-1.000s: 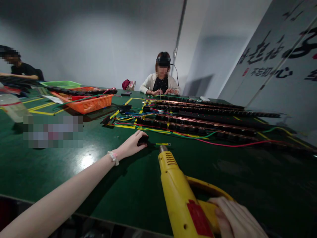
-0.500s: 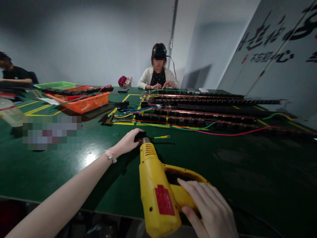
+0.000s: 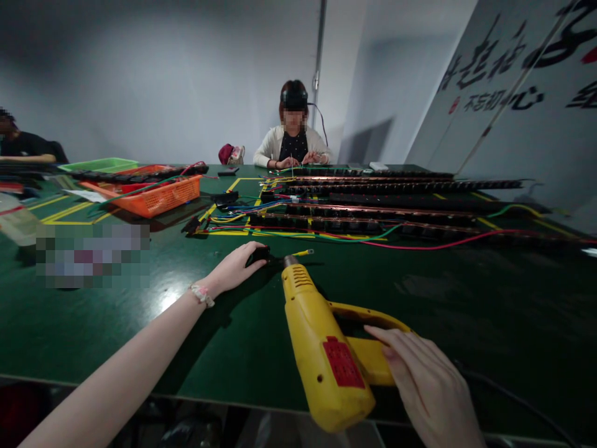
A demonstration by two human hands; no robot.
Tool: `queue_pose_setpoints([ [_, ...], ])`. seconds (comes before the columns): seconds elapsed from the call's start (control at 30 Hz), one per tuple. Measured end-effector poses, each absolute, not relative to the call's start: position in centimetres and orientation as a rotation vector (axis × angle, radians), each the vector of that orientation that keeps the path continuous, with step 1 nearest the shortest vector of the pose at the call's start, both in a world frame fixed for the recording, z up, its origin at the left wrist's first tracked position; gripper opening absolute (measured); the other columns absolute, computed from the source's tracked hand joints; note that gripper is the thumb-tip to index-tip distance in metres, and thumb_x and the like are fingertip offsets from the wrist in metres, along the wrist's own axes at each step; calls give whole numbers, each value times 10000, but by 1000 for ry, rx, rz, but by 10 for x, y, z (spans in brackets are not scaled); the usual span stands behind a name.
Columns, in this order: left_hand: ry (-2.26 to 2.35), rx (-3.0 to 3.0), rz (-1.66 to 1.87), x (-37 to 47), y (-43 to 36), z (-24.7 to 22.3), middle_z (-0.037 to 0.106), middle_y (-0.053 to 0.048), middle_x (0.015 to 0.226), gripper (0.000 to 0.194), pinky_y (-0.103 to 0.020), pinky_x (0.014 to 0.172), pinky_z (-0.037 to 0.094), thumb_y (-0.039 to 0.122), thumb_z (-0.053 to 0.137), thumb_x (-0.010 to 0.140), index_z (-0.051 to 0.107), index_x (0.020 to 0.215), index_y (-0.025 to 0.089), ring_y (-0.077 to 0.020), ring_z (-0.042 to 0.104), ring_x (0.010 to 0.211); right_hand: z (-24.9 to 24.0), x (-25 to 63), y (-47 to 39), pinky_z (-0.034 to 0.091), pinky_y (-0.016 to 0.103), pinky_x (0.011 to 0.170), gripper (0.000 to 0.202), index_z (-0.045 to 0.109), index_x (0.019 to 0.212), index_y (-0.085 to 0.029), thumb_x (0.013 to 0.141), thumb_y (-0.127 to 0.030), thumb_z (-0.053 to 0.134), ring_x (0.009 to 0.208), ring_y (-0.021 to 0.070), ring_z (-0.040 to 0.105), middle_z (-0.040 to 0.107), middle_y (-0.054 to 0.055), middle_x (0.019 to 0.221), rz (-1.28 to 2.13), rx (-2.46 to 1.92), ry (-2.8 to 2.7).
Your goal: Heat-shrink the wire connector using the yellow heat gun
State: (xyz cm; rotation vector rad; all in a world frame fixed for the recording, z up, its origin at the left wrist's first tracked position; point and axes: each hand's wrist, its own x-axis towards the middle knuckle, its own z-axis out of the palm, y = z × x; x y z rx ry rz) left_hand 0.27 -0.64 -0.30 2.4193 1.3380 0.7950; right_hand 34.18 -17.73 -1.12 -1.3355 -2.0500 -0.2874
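My right hand (image 3: pixel 429 376) is closed on the handle of a yellow heat gun (image 3: pixel 312 330), which has a red label on its body. Its metal nozzle points away from me, over a short yellow-green wire with a ring terminal (image 3: pixel 305 253). To the left of the nozzle, my left hand (image 3: pixel 237 264) pinches a small black piece (image 3: pixel 260 254) low over the green table (image 3: pixel 196 348). The wire seems to run from this piece, though the nozzle hides part of it. What exactly the black piece is, I cannot make out.
Long black strips (image 3: pixel 354 221) with coloured wires lie across the table beyond my hands. An orange basket (image 3: pixel 163 197) and a plastic container (image 3: pixel 16 221) stand at the left. A co-worker (image 3: pixel 293 140) sits opposite. A black cord (image 3: pixel 517 398) trails at the right.
The heat gun and my right hand have shifted right, and the nozzle has moved from beside the black piece to along the wire. My left hand still pinches the black piece.
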Motion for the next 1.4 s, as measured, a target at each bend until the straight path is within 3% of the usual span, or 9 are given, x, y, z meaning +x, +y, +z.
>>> queue_pose_setpoints([
  [0.37, 1411, 2405, 706, 7, -13, 5, 620, -84, 1212, 430, -405, 920, 464, 461, 464, 906, 437, 1279, 248, -251, 598, 1097, -6, 375, -176, 483, 306, 769, 369, 672, 991, -213, 964, -338, 326, 802, 174, 673, 723, 15, 903, -543, -1472, -1990],
  [0.57, 1429, 2398, 676, 8, -11, 9, 626, -67, 1187, 410, -390, 903, 461, 476, 496, 885, 471, 1229, 255, -245, 603, 1067, 4, 365, -175, 447, 300, 589, 414, 641, 771, -231, 964, -362, 300, 649, 171, 641, 704, 23, 753, -726, -1506, -2021],
  [0.73, 1443, 2442, 646, 9, -12, 9, 613, -44, 1213, 368, -384, 889, 458, 451, 474, 897, 475, 1223, 282, -243, 593, 1077, 11, 347, -178, 444, 300, 537, 471, 627, 733, -223, 979, -390, 262, 568, 165, 627, 705, 30, 725, -737, -1510, -2030],
  [1.03, 1393, 2525, 717, 10, -14, -2, 561, -109, 1271, 481, -421, 974, 417, 420, 391, 945, 382, 1387, 228, -250, 539, 1143, 10, 324, -191, 463, 294, 575, 433, 604, 737, -236, 982, -369, 273, 624, 163, 659, 707, 24, 709, -700, -1515, -2045],
  [1.4, 1377, 2522, 781, 11, -13, -5, 575, -108, 1247, 448, -425, 975, 425, 396, 412, 934, 429, 1341, 211, -251, 547, 1131, 6, 283, -200, 379, 329, 622, 373, 555, 758, -216, 984, -346, 289, 634, 184, 604, 640, 43, 689, -539, -1605, -1996],
])
